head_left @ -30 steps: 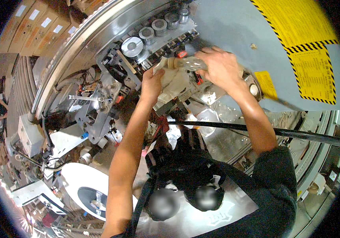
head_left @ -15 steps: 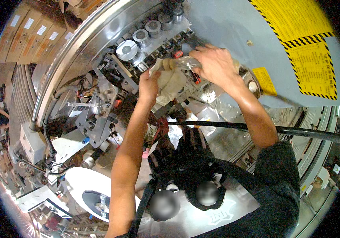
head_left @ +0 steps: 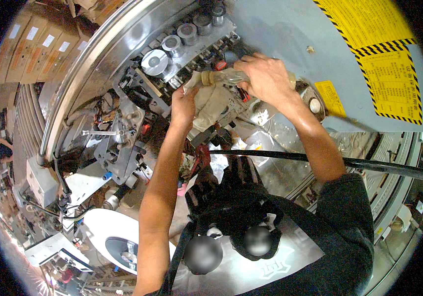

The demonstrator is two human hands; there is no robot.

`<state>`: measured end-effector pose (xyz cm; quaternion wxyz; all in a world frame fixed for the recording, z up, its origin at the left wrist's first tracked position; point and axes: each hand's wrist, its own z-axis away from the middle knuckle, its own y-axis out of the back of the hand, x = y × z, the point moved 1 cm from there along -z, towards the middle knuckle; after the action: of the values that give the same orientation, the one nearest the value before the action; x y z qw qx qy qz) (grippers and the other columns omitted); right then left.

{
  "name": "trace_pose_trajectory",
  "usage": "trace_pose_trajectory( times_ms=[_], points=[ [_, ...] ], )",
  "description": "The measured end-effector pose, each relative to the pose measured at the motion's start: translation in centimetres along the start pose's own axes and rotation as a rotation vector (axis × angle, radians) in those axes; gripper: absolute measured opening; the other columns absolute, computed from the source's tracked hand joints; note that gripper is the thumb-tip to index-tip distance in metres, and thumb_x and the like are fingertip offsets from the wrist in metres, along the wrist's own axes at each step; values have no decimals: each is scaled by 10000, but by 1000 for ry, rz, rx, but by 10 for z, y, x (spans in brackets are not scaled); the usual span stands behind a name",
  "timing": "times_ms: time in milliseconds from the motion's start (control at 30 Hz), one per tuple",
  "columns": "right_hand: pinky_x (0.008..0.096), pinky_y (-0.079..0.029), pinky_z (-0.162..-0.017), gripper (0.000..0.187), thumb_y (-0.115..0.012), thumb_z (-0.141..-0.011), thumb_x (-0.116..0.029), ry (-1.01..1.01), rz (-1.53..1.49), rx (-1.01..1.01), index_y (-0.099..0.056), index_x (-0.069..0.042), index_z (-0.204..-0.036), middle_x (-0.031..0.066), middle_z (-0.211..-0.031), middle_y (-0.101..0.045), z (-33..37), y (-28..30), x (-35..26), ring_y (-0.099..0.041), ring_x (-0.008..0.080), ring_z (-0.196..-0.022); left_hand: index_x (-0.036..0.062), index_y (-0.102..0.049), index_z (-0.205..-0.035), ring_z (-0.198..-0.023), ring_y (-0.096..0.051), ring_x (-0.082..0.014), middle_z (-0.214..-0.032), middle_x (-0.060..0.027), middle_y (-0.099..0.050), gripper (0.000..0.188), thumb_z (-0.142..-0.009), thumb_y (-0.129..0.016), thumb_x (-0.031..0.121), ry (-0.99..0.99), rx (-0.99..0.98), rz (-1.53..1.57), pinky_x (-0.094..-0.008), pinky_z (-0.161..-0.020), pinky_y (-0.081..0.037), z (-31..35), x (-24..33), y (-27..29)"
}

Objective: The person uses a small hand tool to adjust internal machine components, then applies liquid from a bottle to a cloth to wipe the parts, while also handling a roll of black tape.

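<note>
My right hand (head_left: 266, 79) is closed around what looks like a clear plastic bottle (head_left: 230, 77), lying nearly level. The bottle's yellowish ringed neck points left, against the top of an off-white cloth (head_left: 210, 104). Pinched in my left hand (head_left: 183, 106) is the cloth's upper left edge, near the bottle's mouth. The rest of the cloth hangs down over machine parts, hiding what lies behind it. My left fingertips are partly covered by the cloth.
A row of round metal cylinders (head_left: 187, 33) stands beyond my hands. A wrench (head_left: 104, 132) lies on a metal bracket at left. The black bar (head_left: 290, 156) crosses in front of my body. A grey panel (head_left: 290, 29) with yellow labels rises at right.
The whole view has shifted slightly. Both hands keep their grip on the bottle and the cloth, with hardly any movement.
</note>
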<state>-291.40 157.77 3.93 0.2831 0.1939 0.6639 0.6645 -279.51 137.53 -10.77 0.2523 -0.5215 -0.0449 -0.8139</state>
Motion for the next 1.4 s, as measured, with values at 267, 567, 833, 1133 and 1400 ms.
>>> trace_pose_trajectory(
  times_ms=[267, 567, 833, 1133, 1400],
  points=[
    [481, -581, -852, 493, -791, -840, -355, -112, -194, 144, -647, -167, -1272, 69, -1192, -704, 8, -65, 33, -661, 336, -1125, -14, -679, -1142, -850, -668, -202, -1025, -84, -704, 212, -994, -601, 117, 60, 124, 119, -365, -760, -551, -5, 2, 0],
    [506, -547, -865, 601, -866, -819, -339, -763, -654, 364, -612, -69, -1291, 225, -1148, -721, 20, -249, 106, -680, 455, -1064, -31, -588, -1173, -847, -700, -339, -1026, -147, -666, 266, -937, -592, 90, 54, 467, 657, -535, -710, -590, -37, -4, -2],
    [456, -531, -906, 594, -852, -831, -250, -724, -677, 514, -590, -45, -1323, 165, -1170, -733, 19, -278, 144, -696, 355, -1074, 31, -641, -1282, -1005, -643, -302, -1195, -167, -671, 333, -971, -571, 127, 29, 840, 386, -451, -888, -493, -114, -20, -33],
    [437, -533, -905, 500, -830, -832, -118, -651, -632, 656, -604, -39, -1271, 179, -1132, -728, 37, -248, 140, -695, 355, -1083, 82, -624, -1311, -1096, -646, -254, -1248, -68, -669, 346, -976, -599, 162, 146, 724, 415, -432, -897, -525, -102, -5, -43],
    [482, -527, -880, 516, -831, -848, -281, -780, -563, 593, -603, -52, -1251, 199, -1121, -703, 33, -234, 129, -668, 421, -1069, -19, -604, -1256, -992, -700, -278, -1130, -125, -695, 276, -989, -624, 48, 35, 332, 573, -424, -897, -583, -71, 30, -14]
  ],
)
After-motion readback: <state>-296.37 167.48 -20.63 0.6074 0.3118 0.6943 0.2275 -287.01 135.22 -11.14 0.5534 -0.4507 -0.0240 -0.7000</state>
